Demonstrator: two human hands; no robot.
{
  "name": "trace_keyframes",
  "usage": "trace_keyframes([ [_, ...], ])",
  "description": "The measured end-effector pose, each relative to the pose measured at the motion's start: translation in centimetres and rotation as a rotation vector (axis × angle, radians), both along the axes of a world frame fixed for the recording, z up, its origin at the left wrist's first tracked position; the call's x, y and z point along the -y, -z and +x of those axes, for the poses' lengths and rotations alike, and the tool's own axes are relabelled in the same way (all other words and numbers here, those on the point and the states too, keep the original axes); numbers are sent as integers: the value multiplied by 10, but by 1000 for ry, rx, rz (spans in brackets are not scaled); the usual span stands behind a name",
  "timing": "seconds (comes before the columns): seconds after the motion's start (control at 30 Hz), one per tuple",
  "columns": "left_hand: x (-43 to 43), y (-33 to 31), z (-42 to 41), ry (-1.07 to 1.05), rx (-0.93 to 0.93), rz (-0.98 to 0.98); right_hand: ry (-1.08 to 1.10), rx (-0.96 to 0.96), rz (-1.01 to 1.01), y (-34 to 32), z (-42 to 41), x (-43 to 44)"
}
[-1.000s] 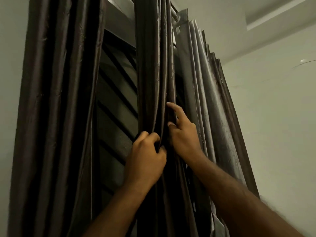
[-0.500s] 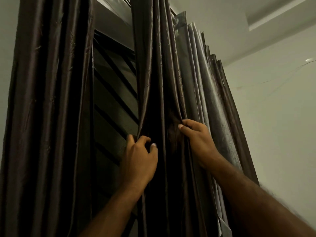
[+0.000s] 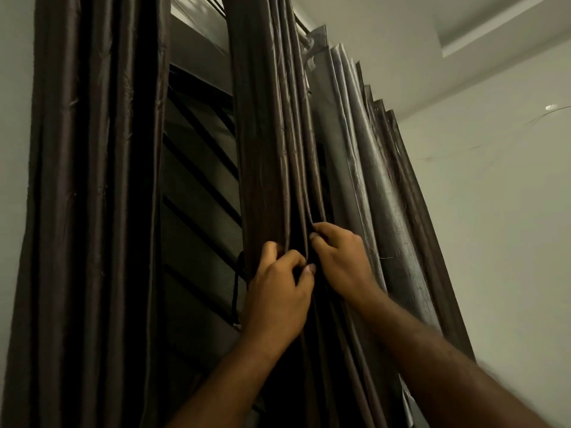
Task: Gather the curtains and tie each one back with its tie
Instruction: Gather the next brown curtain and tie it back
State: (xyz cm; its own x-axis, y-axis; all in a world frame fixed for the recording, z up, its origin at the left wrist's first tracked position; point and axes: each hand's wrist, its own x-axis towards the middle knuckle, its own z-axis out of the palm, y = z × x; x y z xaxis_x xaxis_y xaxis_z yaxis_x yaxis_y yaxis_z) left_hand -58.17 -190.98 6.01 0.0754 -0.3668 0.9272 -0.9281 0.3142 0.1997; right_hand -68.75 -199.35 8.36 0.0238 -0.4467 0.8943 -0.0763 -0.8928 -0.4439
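A dark brown satin curtain [image 3: 272,143] hangs in folds at the middle of the view. My left hand [image 3: 278,291] pinches its front folds from the left side. My right hand [image 3: 343,261] grips the neighbouring folds just to the right, fingers curled into the cloth. The two hands almost touch. A thin dark cord [image 3: 236,291] hangs at the curtain's left edge, beside my left hand. Another brown curtain [image 3: 92,180] hangs bunched at the far left. Further right, pleats show their silvery-grey lining [image 3: 364,156].
Between the two brown curtains is a dark window with slanted louvre slats [image 3: 197,186]. A curtain rod with a ring [image 3: 306,41] runs along the top. White wall [image 3: 494,211] lies to the right and white ceiling above.
My right hand has come left and closed on the folds beside my left hand. My left hand has shifted right along the folds. The view has tilted slightly.
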Motion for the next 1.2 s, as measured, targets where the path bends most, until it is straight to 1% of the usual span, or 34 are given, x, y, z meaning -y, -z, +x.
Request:
trace_keyframes([
  [0.03,1,0,-3,4,8,11,-105,23,-1,0,3,-6],
  [0.1,2,1,-3,29,15,35,-224,25,-17,0,5,-11],
  [0.13,1,1,-2,46,13,51,-205,3,-24,-1,5,-11],
  [0.2,-2,0,0,81,-10,71,-52,-33,-57,-3,2,-5],
  [0.23,-5,-1,2,88,-30,65,30,-13,-65,-3,0,-4],
  [0.27,-6,-3,5,86,-50,51,67,14,-53,-3,-1,1],
  [0.37,-14,-5,17,55,-75,47,66,27,48,-3,-3,11],
  [0.43,-21,-6,24,62,-96,71,82,-39,149,-8,-7,17],
  [0.5,-30,-5,34,11,-95,40,97,-126,185,-14,-1,18],
  [0.6,-44,-4,47,-62,-102,-42,1,-197,162,-15,31,-8],
  [0.67,-57,-4,58,-115,-109,-123,-80,-198,134,-17,67,-41],
  [0.77,-79,-7,74,-109,-130,-236,-174,-122,76,-27,111,-90],
  [0.83,-93,-12,80,-86,-124,-289,-242,-58,28,-33,116,-111],
  [0.9,-101,-12,77,-52,-105,-305,-270,-9,-14,-32,104,-121],
  [0.97,-101,-6,63,-27,-65,-290,-286,10,19,-28,84,-115],
  [1.03,-91,5,45,-7,-35,-227,-396,25,111,-20,64,-103],
  [1.1,-76,12,30,20,-47,-155,-483,3,206,-11,51,-90],
  [1.13,-69,16,24,59,-67,-113,-488,-29,237,-6,47,-83],
  [1.2,-60,22,18,209,-132,6,-485,-58,281,0,43,-72],
])
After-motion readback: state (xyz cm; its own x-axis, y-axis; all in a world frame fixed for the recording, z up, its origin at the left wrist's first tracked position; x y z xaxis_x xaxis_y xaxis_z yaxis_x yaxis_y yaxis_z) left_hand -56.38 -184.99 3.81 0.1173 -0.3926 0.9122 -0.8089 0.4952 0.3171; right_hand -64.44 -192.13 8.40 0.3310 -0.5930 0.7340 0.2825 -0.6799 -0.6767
